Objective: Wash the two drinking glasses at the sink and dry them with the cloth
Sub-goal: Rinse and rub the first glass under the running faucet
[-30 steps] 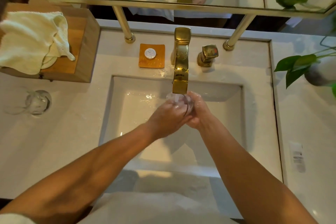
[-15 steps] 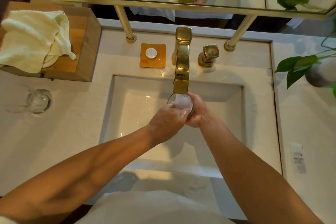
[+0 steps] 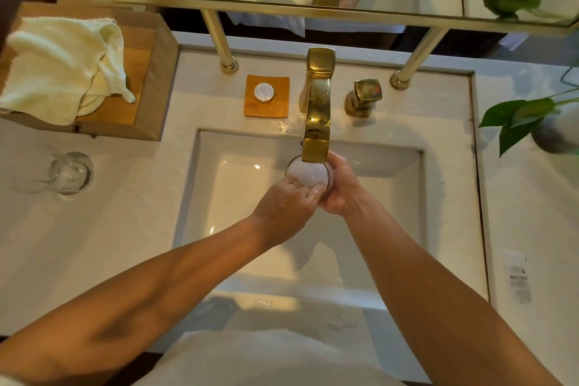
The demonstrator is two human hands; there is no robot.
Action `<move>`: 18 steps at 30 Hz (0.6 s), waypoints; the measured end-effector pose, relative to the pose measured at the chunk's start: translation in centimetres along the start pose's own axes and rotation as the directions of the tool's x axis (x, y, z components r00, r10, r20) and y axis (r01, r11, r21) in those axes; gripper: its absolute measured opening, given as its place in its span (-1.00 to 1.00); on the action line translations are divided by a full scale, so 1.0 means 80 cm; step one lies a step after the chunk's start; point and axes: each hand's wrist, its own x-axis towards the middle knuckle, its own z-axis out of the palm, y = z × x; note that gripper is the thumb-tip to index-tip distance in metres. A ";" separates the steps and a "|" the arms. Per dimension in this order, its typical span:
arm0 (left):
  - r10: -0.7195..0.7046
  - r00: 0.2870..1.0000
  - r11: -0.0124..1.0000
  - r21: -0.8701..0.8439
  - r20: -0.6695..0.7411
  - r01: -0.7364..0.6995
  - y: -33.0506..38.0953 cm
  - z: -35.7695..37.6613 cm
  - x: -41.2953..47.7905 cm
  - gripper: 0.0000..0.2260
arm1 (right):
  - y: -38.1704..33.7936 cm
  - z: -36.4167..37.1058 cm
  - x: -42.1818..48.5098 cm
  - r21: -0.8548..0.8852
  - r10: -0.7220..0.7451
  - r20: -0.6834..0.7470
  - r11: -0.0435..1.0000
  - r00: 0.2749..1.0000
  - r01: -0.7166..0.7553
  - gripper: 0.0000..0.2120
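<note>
A clear drinking glass (image 3: 308, 177) stands upright under the gold tap (image 3: 317, 122), over the white sink (image 3: 238, 185), full of foaming water. My right hand (image 3: 340, 189) grips its right side. My left hand (image 3: 286, 208) holds its front left side, fingers curled at the rim. A second glass (image 3: 67, 172) lies on its side on the counter at the left. The cream cloth (image 3: 59, 66) is heaped on a wooden box (image 3: 150, 78) at the back left.
A round soap sits on an orange dish (image 3: 279, 84) left of the tap. The gold tap handle (image 3: 365, 95) is on the right. A leafy plant (image 3: 517, 119) in a grey pot stands at the right edge. Mirror posts (image 3: 224, 47) rise behind the sink.
The glass was turned upright under the spout and has filled with bubbling water. Both hands kept their hold and shifted slightly round it.
</note>
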 end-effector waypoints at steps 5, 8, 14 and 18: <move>-0.012 1.000 0.994 0.110 -0.015 0.014 0.000 -0.002 0.002 -0.63 | -0.002 0.005 -0.003 -0.049 -0.092 0.027 0.994 0.995 0.093 -0.47; -0.048 0.999 0.988 0.144 -0.008 0.048 -0.009 0.006 -0.008 -0.50 | -0.007 0.007 -0.001 -0.092 -0.310 -0.113 0.949 0.944 0.301 -0.58; -0.035 0.981 0.998 0.056 0.189 0.025 -0.021 0.030 -0.031 -0.37 | -0.017 0.004 -0.022 -0.632 -0.687 -0.416 0.689 0.596 0.354 -0.88; -0.012 0.989 0.997 -0.078 0.145 0.023 -0.013 0.032 -0.025 -0.48 | -0.012 0.014 -0.032 -0.759 -0.800 -0.238 0.507 0.551 0.409 -0.87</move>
